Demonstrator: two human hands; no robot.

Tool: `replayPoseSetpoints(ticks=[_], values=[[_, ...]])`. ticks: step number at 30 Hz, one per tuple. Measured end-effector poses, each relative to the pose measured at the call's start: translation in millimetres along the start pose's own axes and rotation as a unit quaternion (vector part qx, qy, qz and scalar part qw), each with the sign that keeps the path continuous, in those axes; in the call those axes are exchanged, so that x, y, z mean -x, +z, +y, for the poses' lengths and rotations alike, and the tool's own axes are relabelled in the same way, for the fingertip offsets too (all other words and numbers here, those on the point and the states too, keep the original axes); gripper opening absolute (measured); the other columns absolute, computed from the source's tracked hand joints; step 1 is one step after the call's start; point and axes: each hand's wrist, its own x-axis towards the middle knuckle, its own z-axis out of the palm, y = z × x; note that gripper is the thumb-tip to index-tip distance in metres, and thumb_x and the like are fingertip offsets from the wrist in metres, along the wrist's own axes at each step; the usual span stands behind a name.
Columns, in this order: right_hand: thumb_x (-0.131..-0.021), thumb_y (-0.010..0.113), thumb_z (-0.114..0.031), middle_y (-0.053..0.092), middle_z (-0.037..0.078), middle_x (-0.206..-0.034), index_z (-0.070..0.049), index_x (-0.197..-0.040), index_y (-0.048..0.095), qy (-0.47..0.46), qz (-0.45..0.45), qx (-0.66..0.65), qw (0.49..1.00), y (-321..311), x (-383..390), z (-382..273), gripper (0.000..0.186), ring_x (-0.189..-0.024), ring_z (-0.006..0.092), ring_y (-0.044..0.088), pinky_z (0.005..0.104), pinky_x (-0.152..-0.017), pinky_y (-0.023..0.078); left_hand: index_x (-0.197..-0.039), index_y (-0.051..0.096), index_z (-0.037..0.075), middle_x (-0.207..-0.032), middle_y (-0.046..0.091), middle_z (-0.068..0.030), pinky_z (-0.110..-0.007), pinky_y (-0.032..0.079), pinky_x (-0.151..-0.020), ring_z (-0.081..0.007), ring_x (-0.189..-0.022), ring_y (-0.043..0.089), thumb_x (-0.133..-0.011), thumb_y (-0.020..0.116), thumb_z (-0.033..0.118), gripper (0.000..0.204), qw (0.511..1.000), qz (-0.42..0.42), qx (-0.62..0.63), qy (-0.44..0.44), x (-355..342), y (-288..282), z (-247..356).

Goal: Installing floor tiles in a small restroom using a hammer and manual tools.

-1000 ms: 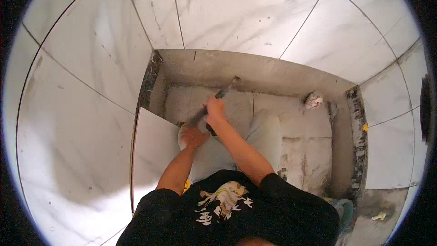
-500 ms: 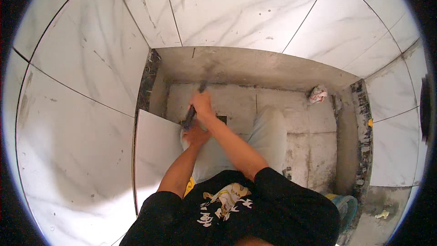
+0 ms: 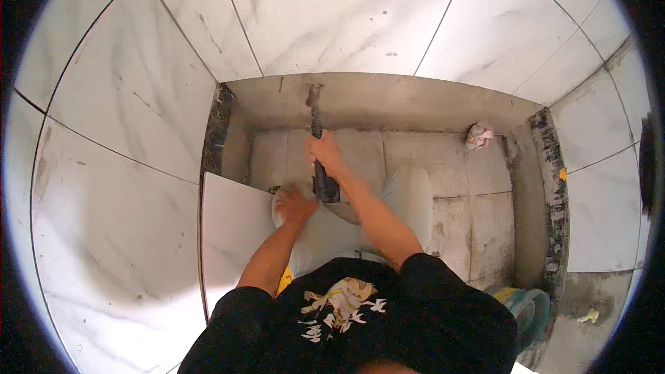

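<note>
I kneel in a recessed grey concrete bay. My right hand (image 3: 325,150) grips a long dark tool (image 3: 319,180) by its shaft; the tool points away from me, its narrow upper end against the back concrete ledge (image 3: 388,104), beside a rough dark mark. My left hand (image 3: 294,202) lies with fingers apart on my left knee, just left of the tool's lower end, apparently off it. Near that end is a dark square patch (image 3: 331,191) in the floor. A pale tile panel (image 3: 235,228) stands at my left, next to that knee.
Marbled wall tiles (image 3: 118,138) surround the bay. A crumpled white-and-red packet (image 3: 479,136) sits at the back right. A teal bucket (image 3: 530,315) is at lower right, partly behind my body. A small yellow piece (image 3: 563,174) is on the right edge; yellow shows (image 3: 284,280) beside my left hip.
The tool has swung leftward to point nearly straight away from me. My left hand, earlier at the tool's lower end, now rests spread on my knee.
</note>
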Motion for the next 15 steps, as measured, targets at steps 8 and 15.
replayPoseSetpoints(ticks=[8,15], values=[[-0.078,0.055,-0.01,0.047,0.005,-0.052,-0.005,-0.07,0.045,-0.015,-0.154,0.066,0.986,-8,20,12,0.014,-0.041,0.0145,0.047,0.03,-0.037,0.038,-0.139,0.027,0.015,-0.143,0.024,-0.0174,-0.058,0.031,-0.095,-0.0487,-0.119,0.035,-0.065,0.066,0.055,0.093,1.0,-0.001,-0.021,-0.021,-3,4,2],[-0.075,0.058,-0.013,0.048,0.005,-0.053,-0.004,-0.069,0.046,-0.04,-0.147,-0.11,0.982,65,14,-13,0.016,-0.04,0.0155,0.047,0.0348,-0.037,0.039,-0.137,0.029,0.012,-0.14,0.027,-0.0166,-0.057,0.035,-0.092,-0.0471,-0.12,0.036,-0.065,0.065,0.056,0.092,1.0,-0.005,0.021,-0.018,25,-30,-3]])
